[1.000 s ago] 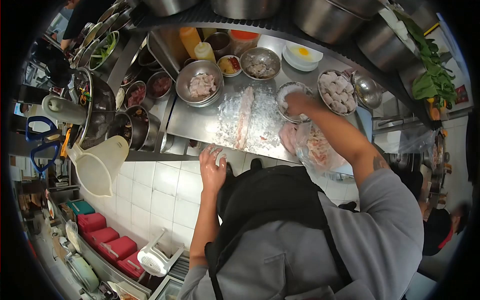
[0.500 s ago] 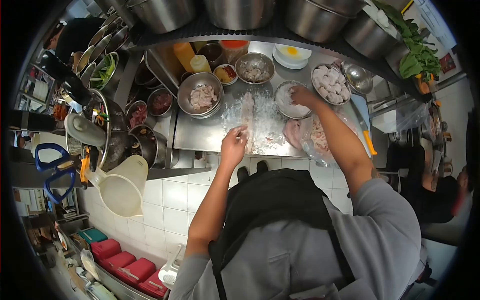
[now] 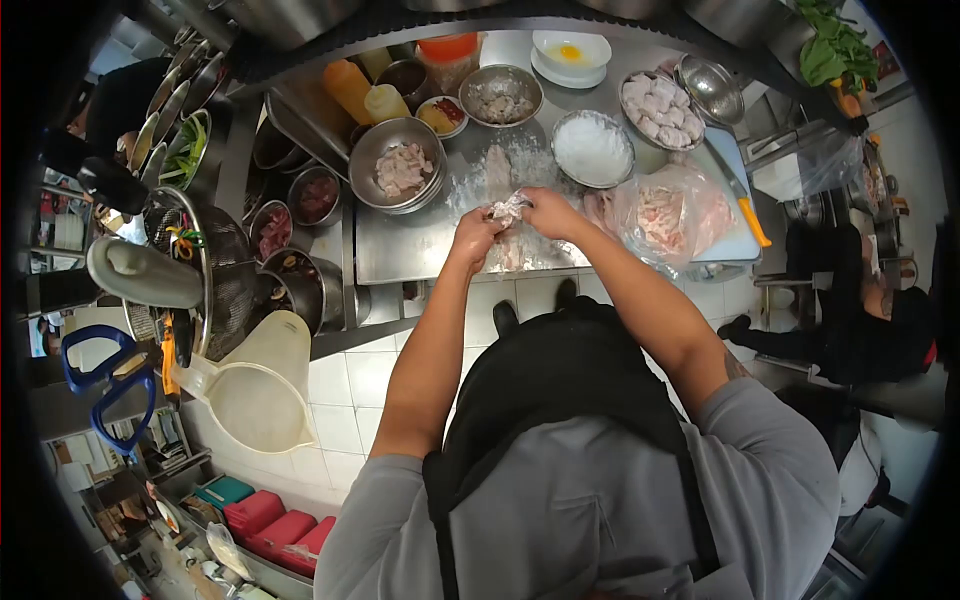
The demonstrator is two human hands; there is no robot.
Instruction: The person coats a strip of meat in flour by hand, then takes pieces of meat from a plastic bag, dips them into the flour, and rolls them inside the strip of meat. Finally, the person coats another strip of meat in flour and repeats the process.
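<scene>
My left hand [image 3: 478,234] and my right hand [image 3: 550,212] meet over the steel counter, fingers closed on a small flour-coated piece of meat [image 3: 510,206] between them. Beneath and behind it lies a long, pale, floured strip of meat [image 3: 498,172], partly covered by my hands. Loose flour is smeared around the strip. Just beyond my right hand stands a bowl of white flour [image 3: 593,150]. To the left, a steel bowl [image 3: 395,165] has pale raw meat pieces in it. A plastic bag of raw meat [image 3: 665,218] lies right of my right hand.
A bowl of white-coated pieces [image 3: 661,110] stands at the back right, beside a knife with a yellow handle [image 3: 752,222] on a board. Sauce bottles [image 3: 385,103] and an egg dish [image 3: 570,52] line the back. A plastic jug [image 3: 260,390] hangs at left. A person [image 3: 890,330] is at right.
My right hand has left the flour bowl and come leftward to my left hand. A floury piece is now between the fingers of both hands. The view has shifted slightly.
</scene>
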